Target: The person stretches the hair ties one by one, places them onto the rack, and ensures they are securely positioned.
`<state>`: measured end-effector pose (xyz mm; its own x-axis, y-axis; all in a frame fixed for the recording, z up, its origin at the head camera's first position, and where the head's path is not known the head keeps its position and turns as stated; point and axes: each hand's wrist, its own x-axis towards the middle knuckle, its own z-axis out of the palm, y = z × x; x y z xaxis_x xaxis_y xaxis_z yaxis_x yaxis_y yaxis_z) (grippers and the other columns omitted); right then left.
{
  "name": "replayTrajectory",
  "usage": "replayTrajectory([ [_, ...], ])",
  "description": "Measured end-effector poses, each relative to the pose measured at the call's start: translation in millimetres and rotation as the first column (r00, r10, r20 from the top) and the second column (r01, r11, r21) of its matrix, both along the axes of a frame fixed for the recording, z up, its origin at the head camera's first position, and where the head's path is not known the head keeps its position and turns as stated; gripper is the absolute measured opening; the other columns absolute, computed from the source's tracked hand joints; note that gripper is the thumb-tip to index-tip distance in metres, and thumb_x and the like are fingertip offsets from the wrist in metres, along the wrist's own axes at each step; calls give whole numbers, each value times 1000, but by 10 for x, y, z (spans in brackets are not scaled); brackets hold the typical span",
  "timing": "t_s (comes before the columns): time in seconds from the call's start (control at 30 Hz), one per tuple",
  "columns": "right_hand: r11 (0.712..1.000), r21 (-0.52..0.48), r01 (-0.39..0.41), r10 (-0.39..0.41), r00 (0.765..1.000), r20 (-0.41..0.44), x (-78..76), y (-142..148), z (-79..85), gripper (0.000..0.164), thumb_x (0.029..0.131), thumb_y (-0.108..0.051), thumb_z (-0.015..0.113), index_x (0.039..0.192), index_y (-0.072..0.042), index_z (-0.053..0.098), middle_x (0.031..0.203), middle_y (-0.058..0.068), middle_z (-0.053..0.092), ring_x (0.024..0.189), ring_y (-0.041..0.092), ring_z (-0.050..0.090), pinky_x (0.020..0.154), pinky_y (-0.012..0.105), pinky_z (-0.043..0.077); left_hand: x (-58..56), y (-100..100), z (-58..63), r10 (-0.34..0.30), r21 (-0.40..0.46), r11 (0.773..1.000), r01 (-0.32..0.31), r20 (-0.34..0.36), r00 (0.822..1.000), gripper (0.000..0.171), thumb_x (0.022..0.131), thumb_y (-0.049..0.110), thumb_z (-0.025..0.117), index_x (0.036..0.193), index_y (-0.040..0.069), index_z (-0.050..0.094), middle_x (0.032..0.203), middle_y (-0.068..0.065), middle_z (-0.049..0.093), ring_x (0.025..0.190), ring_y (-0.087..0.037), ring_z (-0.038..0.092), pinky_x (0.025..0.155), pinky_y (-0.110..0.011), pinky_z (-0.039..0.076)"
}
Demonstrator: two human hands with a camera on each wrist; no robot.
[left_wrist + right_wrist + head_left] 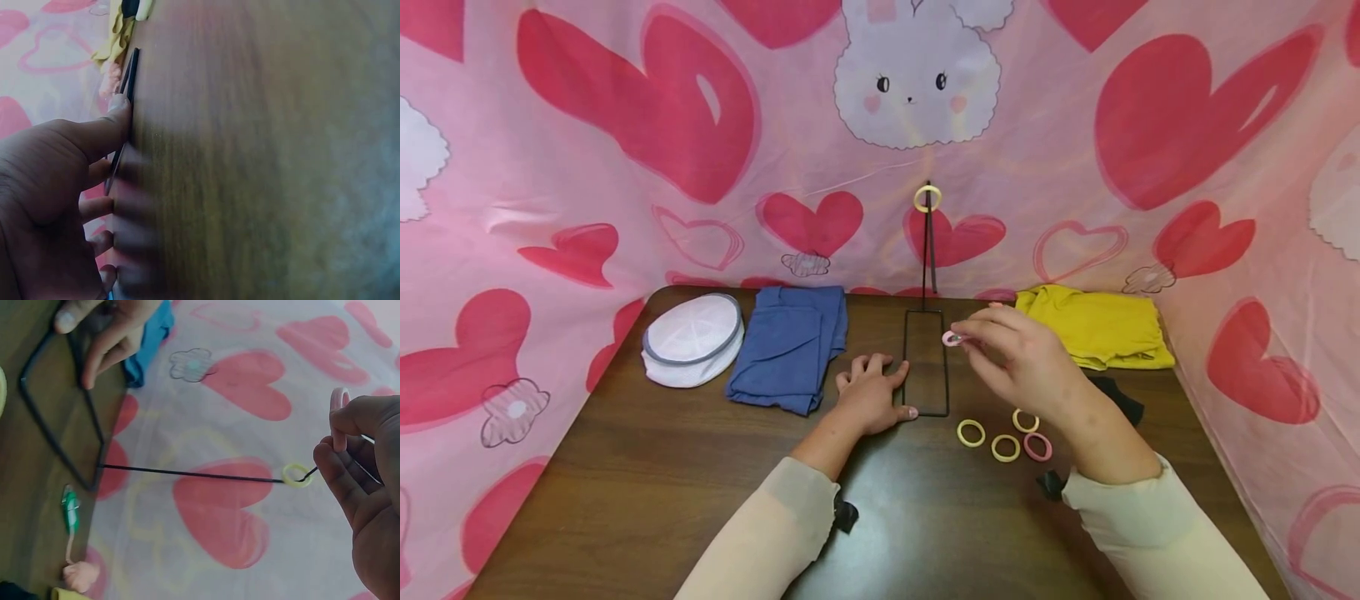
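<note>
A black wire stand (946,367) has a rectangular base on the table and a tall upright with a hooked top. On that hook hangs a pale yellow ring (937,198), also seen in the right wrist view. My left hand (871,396) rests at the base's left side, fingers spread and thumb on the wire. Right of the upright, above the table, my right hand (1022,358) pinches a pink ring (337,403) between thumb and fingers. Below it lie several loose rings: yellow ones (995,450) and a pink one (1048,451).
A white mesh round item (692,329) and a folded blue cloth (782,350) lie left. Rightward are a yellow cloth (1097,325) and a black piece (1123,404). A green-and-white trinket (70,512) with a pink pompom (81,575) lies near the base. Heart-printed fabric (805,158) walls the table.
</note>
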<state>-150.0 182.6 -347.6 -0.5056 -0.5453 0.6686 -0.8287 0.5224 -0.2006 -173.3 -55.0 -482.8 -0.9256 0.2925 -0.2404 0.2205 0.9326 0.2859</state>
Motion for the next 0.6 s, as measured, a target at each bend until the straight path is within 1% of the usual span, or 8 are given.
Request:
replayTrajectory([
  [0.1,1000,-6,8,-8,1000,-20,12,-40,85,29,87,-8,79,116,-7,79,109,6,74,102,22,69,94,31,54,1,3,-6,0,-5,1000,0,-4,1000,86,89,68,68,162,37,36,165,-1,28,149,-37,19,107,-63,25],
  [0.2,999,-33,-9,7,998,-59,9,-94,168,24,95,-16,74,116,-7,79,108,6,74,100,23,70,89,37,56,-1,1,-10,0,-8,1000,0,-6,1000,86,89,69,68,162,37,36,165,-1,29,149,-37,19,107,-63,25],
  [0.27,999,-46,-24,19,995,-98,5,-128,219,25,101,-23,67,116,-7,79,107,6,75,99,23,71,88,38,56,-2,-1,-14,-1,-9,1000,1,-6,1000,85,89,69,68,162,37,37,165,-1,29,149,-37,19,107,-63,25],
  [0.33,998,-60,-35,26,989,-145,1,-163,272,30,104,-28,62,115,-6,79,106,6,75,97,24,71,85,39,57,-1,-3,-13,-1,-8,1000,1,-3,1000,85,89,69,68,162,37,36,165,-2,28,149,-37,19,107,-63,25],
  [0.43,997,-72,-34,19,978,-206,4,-198,347,31,105,-29,61,115,-6,79,106,7,76,96,24,73,83,39,58,1,-4,-4,-3,-10,1000,2,-7,1000,85,89,69,68,162,37,37,165,-2,29,149,-37,20,106,-63,26],
  [0.6,994,-100,-39,14,972,-236,15,-223,440,27,102,-23,64,114,-5,79,106,8,77,94,25,73,80,40,59,7,-6,13,-5,-12,1000,5,-12,1000,86,89,69,68,162,37,37,165,-2,29,149,-37,21,106,-63,26],
])
